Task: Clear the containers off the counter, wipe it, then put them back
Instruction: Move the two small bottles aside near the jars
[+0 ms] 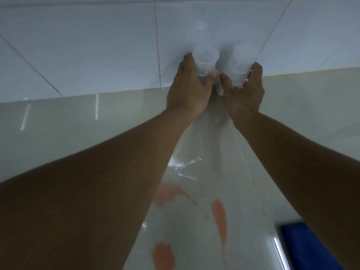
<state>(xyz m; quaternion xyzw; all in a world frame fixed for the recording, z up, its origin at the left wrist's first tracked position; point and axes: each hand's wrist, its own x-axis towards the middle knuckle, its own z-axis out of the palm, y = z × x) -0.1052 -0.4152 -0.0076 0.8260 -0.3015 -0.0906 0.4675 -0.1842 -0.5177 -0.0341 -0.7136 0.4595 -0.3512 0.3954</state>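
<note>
Translucent plastic containers, left [205,60] and right [243,64], stand at twelve o'clock against the tiled wall; left hand [188,90] and right hand [243,94] each wrap one; probably light, slippery; grip low.

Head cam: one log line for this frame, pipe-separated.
left hand: grips left cup | right hand: grips right cup | cups by the tiled wall | counter: reddish smears, white splash, unwiped
</note>
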